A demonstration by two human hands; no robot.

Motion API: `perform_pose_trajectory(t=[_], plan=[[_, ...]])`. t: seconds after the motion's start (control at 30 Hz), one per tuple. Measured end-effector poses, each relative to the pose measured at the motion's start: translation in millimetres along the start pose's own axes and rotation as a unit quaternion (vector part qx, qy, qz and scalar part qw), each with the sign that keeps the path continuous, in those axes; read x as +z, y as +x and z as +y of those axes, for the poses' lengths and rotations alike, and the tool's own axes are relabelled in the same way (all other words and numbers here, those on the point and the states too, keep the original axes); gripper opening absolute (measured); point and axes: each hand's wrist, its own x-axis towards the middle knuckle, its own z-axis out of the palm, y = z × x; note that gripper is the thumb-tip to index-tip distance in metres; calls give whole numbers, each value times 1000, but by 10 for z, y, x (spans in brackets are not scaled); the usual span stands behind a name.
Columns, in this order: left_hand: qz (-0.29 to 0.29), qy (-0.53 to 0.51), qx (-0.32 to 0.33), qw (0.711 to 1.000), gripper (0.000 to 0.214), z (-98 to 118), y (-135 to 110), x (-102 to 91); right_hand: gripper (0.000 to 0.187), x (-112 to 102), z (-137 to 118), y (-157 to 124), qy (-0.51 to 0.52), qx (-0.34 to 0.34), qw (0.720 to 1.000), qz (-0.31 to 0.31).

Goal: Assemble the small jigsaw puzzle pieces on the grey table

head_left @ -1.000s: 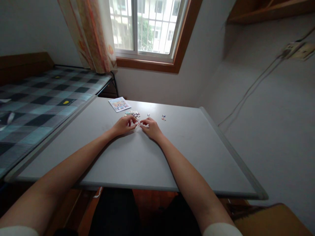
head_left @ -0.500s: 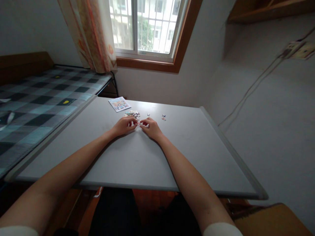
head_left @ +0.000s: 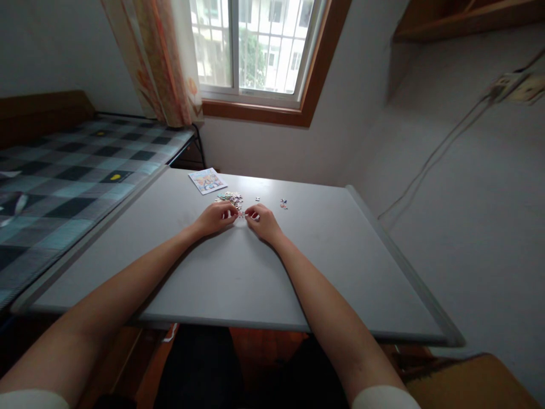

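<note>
My left hand (head_left: 217, 218) is closed in a pinch at the left edge of some small joined jigsaw puzzle pieces (head_left: 241, 215). Facing it, my right hand (head_left: 261, 221) pinches the right side of the same pieces, thumb and forefinger together. Just beyond my left hand lies a heap of loose puzzle pieces (head_left: 230, 197), partly hidden by the fingers. A single puzzle piece (head_left: 258, 199) rests past my right hand, and a few more pieces (head_left: 284, 204) lie farther right.
A picture card (head_left: 208, 180) lies near the far edge of the grey table (head_left: 340, 272). To the left is a bed with a checked cover (head_left: 85, 187). A wall with a hanging cable (head_left: 434, 150) bounds the right, and a wooden seat (head_left: 481, 380) stands at the lower right.
My right hand has shifted very slightly right, showing a little more of the pieces between the hands. My left hand stays almost still.
</note>
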Motion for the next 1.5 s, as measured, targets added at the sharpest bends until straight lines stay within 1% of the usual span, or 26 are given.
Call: perform_pose_trajectory(t=[0.43,0.63,1.07,1.5], plan=[[-20,21,16,999,14,1,-18,-8,3,-5,4,-1,-2,6,1000,-12],[-21,29,11,999,17,24,-13,-13,3,-14,-12,-8,-16,13,1000,-16],[-30,45,12,999,21,-1,-8,0,5,-32,-14,-1,-22,15,999,-19],[-19,44,15,999,21,0,-10,5,8,-9,21,10,-28,10,999,-15]])
